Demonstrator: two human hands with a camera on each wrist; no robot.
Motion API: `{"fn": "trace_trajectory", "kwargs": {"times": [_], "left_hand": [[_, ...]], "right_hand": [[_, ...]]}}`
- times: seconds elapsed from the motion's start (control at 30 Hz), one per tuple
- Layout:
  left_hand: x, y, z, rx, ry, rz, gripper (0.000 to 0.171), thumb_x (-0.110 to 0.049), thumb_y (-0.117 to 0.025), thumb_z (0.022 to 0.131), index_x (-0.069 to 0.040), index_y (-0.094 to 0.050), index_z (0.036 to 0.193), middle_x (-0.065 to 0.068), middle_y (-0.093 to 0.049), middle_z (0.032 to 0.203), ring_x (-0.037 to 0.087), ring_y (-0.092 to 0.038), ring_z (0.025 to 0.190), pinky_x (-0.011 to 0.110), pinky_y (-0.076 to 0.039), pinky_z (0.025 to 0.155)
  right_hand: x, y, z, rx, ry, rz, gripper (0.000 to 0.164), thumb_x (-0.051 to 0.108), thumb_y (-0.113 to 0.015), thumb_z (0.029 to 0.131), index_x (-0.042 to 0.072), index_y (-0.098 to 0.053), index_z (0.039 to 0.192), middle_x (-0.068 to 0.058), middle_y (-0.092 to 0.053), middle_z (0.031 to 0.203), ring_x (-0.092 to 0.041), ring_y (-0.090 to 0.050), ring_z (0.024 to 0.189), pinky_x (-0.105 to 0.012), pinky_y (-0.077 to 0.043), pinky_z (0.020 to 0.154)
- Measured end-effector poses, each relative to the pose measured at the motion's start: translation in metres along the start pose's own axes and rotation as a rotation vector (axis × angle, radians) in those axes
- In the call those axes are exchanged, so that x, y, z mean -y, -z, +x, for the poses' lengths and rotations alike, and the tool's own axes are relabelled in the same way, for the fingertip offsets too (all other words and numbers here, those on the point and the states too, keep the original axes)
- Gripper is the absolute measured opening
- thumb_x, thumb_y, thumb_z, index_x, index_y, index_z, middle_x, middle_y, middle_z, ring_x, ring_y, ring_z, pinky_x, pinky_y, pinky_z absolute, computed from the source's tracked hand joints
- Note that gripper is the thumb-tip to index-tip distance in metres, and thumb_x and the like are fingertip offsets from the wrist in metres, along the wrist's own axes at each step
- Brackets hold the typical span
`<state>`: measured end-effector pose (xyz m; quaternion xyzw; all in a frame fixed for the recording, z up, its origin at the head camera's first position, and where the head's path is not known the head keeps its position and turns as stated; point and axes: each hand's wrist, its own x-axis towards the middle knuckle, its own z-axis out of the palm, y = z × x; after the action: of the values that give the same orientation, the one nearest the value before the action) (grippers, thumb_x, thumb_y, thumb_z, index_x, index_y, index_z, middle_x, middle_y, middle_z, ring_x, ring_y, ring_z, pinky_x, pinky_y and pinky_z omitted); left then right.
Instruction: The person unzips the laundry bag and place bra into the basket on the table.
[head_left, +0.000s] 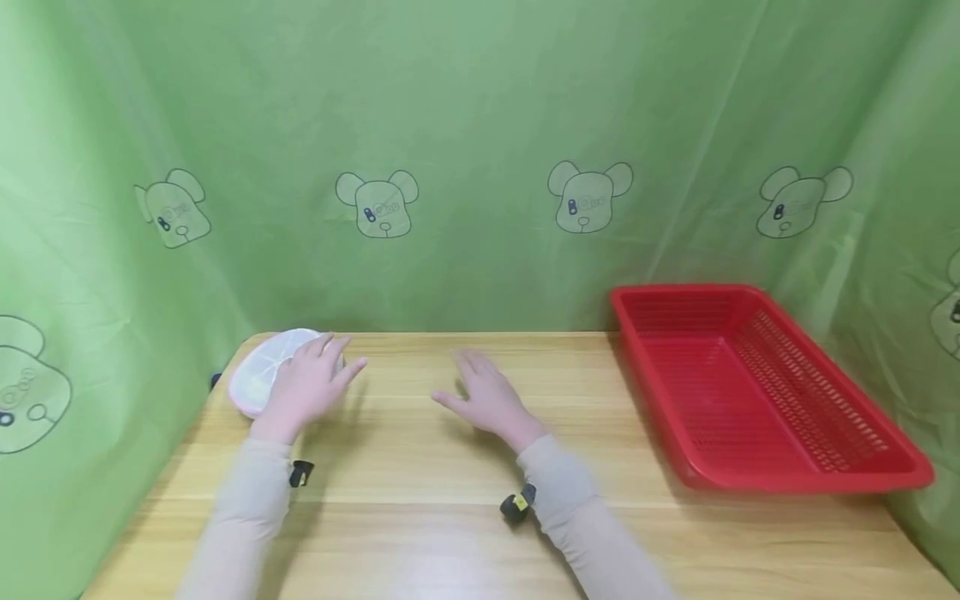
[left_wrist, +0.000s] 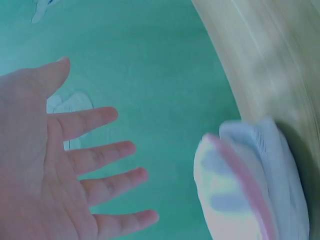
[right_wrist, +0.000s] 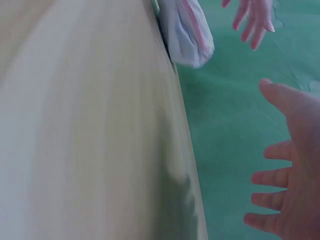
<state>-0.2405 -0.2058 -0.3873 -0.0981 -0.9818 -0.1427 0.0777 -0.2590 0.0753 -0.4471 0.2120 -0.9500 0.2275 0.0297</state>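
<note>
At the table's far left corner lies a rounded white cloth item with pink trim and seams across its top; its exact kind is unclear. In the left wrist view this cloth item looks thick and layered, with a pink band. My left hand hovers over its right side in the head view, fingers spread. The left wrist view shows a gap between that hand and the cloth. Above the middle of the table is my right hand, fingers extended and thumb apart, holding nothing.
A red plastic basket with slotted sides stands on the right of the wooden table. Green curtain with bear-head prints hangs behind and on both sides. Each wrist wears a small black device.
</note>
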Motion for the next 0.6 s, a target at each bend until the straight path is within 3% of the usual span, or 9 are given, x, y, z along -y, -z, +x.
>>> {"fn": "trace_trajectory", "kwargs": {"times": [0.13, 0.3, 0.43, 0.6], "left_hand": [[0.017, 0.008, -0.005, -0.045, -0.024, -0.023, 0.058, -0.048, -0.039, 0.102, -0.007, -0.047, 0.142, 0.024, -0.046, 0.145, 0.047, -0.045, 0.131, 0.064, -0.04, 0.105], [0.037, 0.016, -0.01, -0.048, -0.03, -0.086, 0.054, -0.041, -0.038, 0.104, 0.0, -0.049, 0.138, 0.024, -0.051, 0.141, 0.044, -0.043, 0.133, 0.058, -0.035, 0.112], [0.054, 0.02, -0.009, -0.066, -0.005, -0.159, 0.055, -0.039, -0.04, 0.104, 0.003, -0.049, 0.137, 0.027, -0.05, 0.141, 0.047, -0.041, 0.134, 0.058, -0.031, 0.113], [0.081, 0.018, -0.006, -0.039, 0.043, -0.235, 0.056, -0.037, -0.04, 0.104, 0.006, -0.045, 0.139, 0.033, -0.045, 0.142, 0.051, -0.038, 0.133, 0.061, -0.029, 0.113]], "right_hand": [[0.019, -0.012, 0.007, 0.026, 0.021, 0.097, 0.087, 0.065, -0.05, 0.09, 0.011, -0.026, 0.154, -0.012, -0.028, 0.16, -0.034, -0.026, 0.147, -0.05, -0.023, 0.122], [0.039, -0.028, 0.014, 0.06, 0.016, 0.248, 0.085, 0.062, -0.052, 0.091, 0.011, -0.026, 0.153, -0.013, -0.029, 0.159, -0.032, -0.027, 0.147, -0.047, -0.023, 0.123], [0.053, -0.037, 0.019, 0.077, -0.01, 0.351, 0.082, 0.059, -0.053, 0.092, 0.011, -0.027, 0.153, -0.014, -0.031, 0.158, -0.031, -0.03, 0.146, -0.047, -0.025, 0.122], [0.069, -0.049, 0.026, 0.078, -0.049, 0.489, 0.076, 0.052, -0.055, 0.094, 0.011, -0.03, 0.152, -0.013, -0.038, 0.155, -0.03, -0.041, 0.14, -0.047, -0.033, 0.118]]}}
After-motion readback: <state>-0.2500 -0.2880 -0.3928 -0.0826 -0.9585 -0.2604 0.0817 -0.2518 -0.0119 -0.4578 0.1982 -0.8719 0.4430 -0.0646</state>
